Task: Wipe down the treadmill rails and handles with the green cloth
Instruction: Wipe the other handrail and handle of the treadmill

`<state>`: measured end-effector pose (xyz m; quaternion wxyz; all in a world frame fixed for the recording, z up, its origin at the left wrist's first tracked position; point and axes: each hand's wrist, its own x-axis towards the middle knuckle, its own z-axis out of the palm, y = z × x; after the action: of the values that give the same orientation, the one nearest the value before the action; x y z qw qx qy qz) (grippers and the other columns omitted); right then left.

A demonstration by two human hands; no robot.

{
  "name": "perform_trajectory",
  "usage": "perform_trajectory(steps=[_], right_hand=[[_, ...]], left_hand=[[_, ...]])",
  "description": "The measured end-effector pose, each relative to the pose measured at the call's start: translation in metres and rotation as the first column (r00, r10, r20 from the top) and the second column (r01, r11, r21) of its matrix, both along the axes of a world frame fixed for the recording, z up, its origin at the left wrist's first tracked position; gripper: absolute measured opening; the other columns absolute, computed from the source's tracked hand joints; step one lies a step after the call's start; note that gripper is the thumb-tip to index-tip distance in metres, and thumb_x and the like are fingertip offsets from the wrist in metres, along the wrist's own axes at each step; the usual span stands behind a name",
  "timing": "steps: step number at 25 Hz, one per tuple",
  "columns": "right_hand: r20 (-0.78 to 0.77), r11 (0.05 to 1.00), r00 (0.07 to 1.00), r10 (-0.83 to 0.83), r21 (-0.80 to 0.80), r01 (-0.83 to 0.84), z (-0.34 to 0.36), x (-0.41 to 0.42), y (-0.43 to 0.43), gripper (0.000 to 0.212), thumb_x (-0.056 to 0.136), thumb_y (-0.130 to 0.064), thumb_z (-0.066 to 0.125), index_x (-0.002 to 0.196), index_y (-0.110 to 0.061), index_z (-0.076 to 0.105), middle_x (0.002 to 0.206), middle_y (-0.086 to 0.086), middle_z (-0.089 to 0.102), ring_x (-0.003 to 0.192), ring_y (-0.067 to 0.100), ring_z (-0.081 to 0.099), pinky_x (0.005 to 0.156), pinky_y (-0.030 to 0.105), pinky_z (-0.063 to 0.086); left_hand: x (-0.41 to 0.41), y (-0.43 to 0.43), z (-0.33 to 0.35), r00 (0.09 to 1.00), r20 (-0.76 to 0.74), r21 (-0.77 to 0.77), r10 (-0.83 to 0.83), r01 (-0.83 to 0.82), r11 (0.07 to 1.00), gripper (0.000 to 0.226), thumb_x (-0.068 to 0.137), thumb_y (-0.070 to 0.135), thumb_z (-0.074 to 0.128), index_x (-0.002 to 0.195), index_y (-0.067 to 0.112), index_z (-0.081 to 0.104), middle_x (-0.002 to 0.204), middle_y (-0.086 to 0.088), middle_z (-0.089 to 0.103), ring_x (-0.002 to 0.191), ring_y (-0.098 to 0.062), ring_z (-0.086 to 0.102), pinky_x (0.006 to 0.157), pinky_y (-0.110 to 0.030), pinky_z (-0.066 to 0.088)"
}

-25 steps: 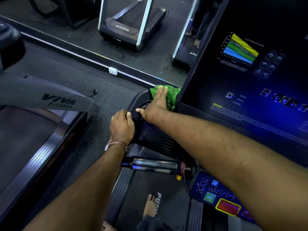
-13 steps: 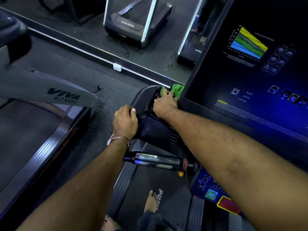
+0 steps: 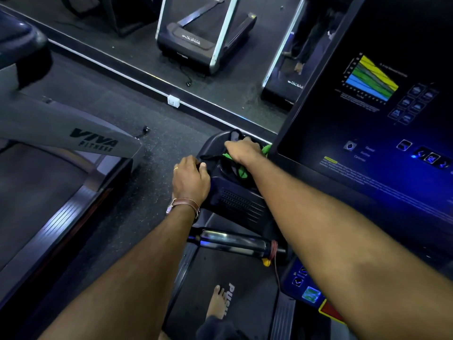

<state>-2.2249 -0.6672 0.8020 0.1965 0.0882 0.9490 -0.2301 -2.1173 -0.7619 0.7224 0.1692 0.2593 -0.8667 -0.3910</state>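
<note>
- Green cloth (image 3: 242,171) shows only in scraps: one fold under the right wrist and another peeking out beside the console screen (image 3: 367,133). The rest is bunched beneath the right hand (image 3: 242,149).
- Right hand sits knuckles-up with its fingers curled down over the cloth. It pushes the cloth into the recessed pocket (image 3: 226,165) at the top of the dark side housing (image 3: 235,200), just left of the screen's edge.
- Left hand (image 3: 190,179) is clamped on the outer edge of that same housing, with its fingers hooked over the lip. It looks to be steadying the body rather than wiping. A brown strap (image 3: 183,204) circles its wrist.
- Chrome handle (image 3: 232,241) runs crosswise below both forearms, with a red cord (image 3: 273,249) wound at its right end. Neither hand touches it, and I judge it a later stop for the cloth.
- Handling: the cloth is probably light, limp and easily crumpled. It will take any shape, but it could slip from under a flat palm or snag on the pocket's rim.
- It is best held as a wad in the palm with the fingers closed over it. For the round handle, wrapping it about the bar and sliding along would suit.
- Bare foot (image 3: 218,303) stands on the belt (image 3: 245,278) below.
</note>
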Motion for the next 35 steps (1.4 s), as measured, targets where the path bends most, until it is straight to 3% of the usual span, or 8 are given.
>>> perform_trajectory(steps=[3,6,9,15,21,27,31,35], right_hand=[[-0.183,0.965,0.979,-0.087,-0.260,0.037,-0.010,0.015,0.002,0.055,0.077,-0.045,0.059,0.125,-0.020,0.053,0.126,0.014,0.060,0.109,0.034,0.057,0.087,0.036,0.046],[-0.502,0.979,0.847,0.176,0.178,-0.098,-0.029,0.032,0.005,0.057,0.086,-0.035,0.057,0.139,-0.024,0.039,0.142,0.024,0.037,0.127,0.042,0.039,0.097,0.048,0.040],[-0.282,0.993,0.959,0.026,0.115,0.007,-0.041,0.008,0.004,0.062,0.097,-0.042,0.048,0.152,-0.033,0.021,0.159,0.026,-0.005,0.143,0.046,0.013,0.111,0.054,0.025],[-0.267,0.955,0.937,-0.226,-0.250,0.159,-0.054,0.013,-0.035,0.075,0.092,-0.047,0.052,0.152,-0.025,0.012,0.139,0.024,0.045,0.117,0.042,0.052,0.097,0.046,0.045],[0.062,0.561,0.758,-0.650,-0.634,0.533,-0.035,-0.015,-0.033,0.072,0.083,-0.044,0.066,0.134,-0.021,0.019,0.113,0.014,0.062,0.089,0.033,0.061,0.079,0.034,0.046],[-0.184,0.987,0.981,-0.068,-0.153,0.040,-0.032,0.002,-0.003,0.066,0.085,-0.039,0.064,0.133,-0.012,0.028,0.125,0.019,0.060,0.112,0.038,0.059,0.090,0.040,0.047],[-0.121,0.705,0.831,0.543,0.603,-0.373,-0.017,0.019,-0.007,0.038,0.094,-0.034,0.048,0.128,-0.018,0.047,0.122,0.010,0.062,0.114,0.031,0.056,0.098,0.047,0.037],[-0.084,0.652,0.856,0.510,0.687,-0.321,-0.041,-0.009,0.010,0.052,0.099,-0.019,0.036,0.150,-0.020,0.025,0.149,0.040,0.020,0.135,0.058,0.023,0.109,0.067,0.016]], left_hand=[[0.000,0.000,-0.001,1.000,0.006,0.002,0.007,-0.007,1.000,0.021,0.093,0.025,0.051,0.092,0.004,0.056,0.098,-0.015,0.059,0.093,-0.033,0.051,0.078,-0.040,0.039],[0.001,0.000,0.000,1.000,0.003,0.009,0.002,-0.002,1.000,0.020,0.094,0.024,0.049,0.091,0.006,0.054,0.097,-0.014,0.058,0.093,-0.031,0.050,0.077,-0.039,0.038],[0.002,-0.001,-0.001,1.000,-0.009,0.032,0.000,0.000,0.999,0.019,0.094,0.024,0.048,0.091,0.007,0.055,0.097,-0.012,0.059,0.093,-0.030,0.051,0.079,-0.040,0.039],[0.001,-0.001,-0.003,1.000,0.011,0.000,-0.015,0.015,1.000,0.017,0.092,0.023,0.051,0.096,0.007,0.055,0.103,-0.012,0.058,0.098,-0.031,0.050,0.083,-0.042,0.041],[0.002,-0.002,-0.002,0.999,0.029,-0.030,-0.030,0.030,0.999,0.020,0.091,0.025,0.052,0.099,0.007,0.053,0.105,-0.012,0.055,0.099,-0.029,0.048,0.082,-0.041,0.042],[0.000,0.002,0.000,0.997,0.068,-0.037,-0.025,0.028,0.999,0.026,0.090,0.025,0.054,0.104,0.004,0.052,0.111,-0.015,0.053,0.105,-0.035,0.047,0.085,-0.045,0.041],[0.001,0.003,0.003,0.998,0.064,-0.044,-0.023,0.026,0.999,0.021,0.091,0.021,0.052,0.102,0.003,0.051,0.110,-0.018,0.053,0.103,-0.036,0.048,0.082,-0.046,0.039],[0.005,0.002,0.001,0.997,0.066,-0.036,-0.030,0.032,0.999,0.022,0.093,0.024,0.050,0.102,0.005,0.052,0.110,-0.014,0.054,0.104,-0.033,0.048,0.082,-0.044,0.041]])
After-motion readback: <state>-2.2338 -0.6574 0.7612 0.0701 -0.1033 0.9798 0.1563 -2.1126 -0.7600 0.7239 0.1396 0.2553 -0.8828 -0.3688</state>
